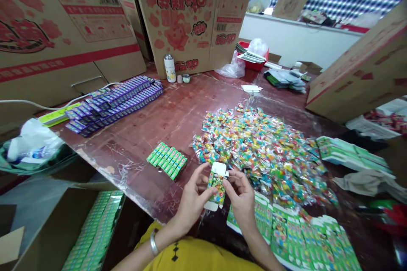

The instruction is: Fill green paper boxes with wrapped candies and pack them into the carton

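My left hand (193, 197) and my right hand (242, 197) meet near the table's front edge, both closed on a small green and white carton (217, 183) with its top flap up. A clear candy packet shows at the carton. Just beyond lies a big heap of colourful candy packets (260, 152). A short row of closed green boxes (167, 160) lies to the left of my hands. Flat unfolded green cartons (299, 237) are spread under and right of my right wrist.
Rows of purple boxes (114, 101) lie at the far left of the red table (178, 110). Big printed cardboard cases (190, 12) stand behind, another (359, 72) at the right. A flask (169, 68) stands at the back. A cardboard box of green boxes (92, 233) sits below left.
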`<state>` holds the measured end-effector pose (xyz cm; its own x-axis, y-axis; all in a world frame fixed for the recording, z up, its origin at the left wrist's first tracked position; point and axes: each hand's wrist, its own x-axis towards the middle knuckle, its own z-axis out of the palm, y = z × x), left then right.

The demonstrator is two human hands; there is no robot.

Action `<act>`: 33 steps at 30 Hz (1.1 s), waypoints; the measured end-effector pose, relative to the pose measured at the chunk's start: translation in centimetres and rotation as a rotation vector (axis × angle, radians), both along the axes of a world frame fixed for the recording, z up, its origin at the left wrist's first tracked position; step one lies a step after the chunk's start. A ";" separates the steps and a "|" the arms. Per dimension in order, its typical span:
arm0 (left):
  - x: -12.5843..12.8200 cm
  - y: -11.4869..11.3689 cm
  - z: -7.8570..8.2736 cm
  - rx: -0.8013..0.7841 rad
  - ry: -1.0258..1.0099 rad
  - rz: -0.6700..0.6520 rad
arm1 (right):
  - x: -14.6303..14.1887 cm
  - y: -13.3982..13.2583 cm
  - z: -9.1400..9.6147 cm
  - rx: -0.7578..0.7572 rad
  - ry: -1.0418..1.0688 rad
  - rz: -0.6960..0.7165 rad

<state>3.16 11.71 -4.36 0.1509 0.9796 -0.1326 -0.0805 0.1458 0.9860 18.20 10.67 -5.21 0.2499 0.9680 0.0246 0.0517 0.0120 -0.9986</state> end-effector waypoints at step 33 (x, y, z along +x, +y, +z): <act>-3.8 -0.7 0.5 0.039 -0.089 -0.268 | -0.5 0.8 0.7 -0.159 -0.006 0.314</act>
<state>-0.63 11.01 -3.88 0.4142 0.9075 -0.0703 -0.1309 0.1358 0.9820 17.67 11.44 -4.53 -0.0599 0.9894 -0.1325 0.0762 -0.1278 -0.9889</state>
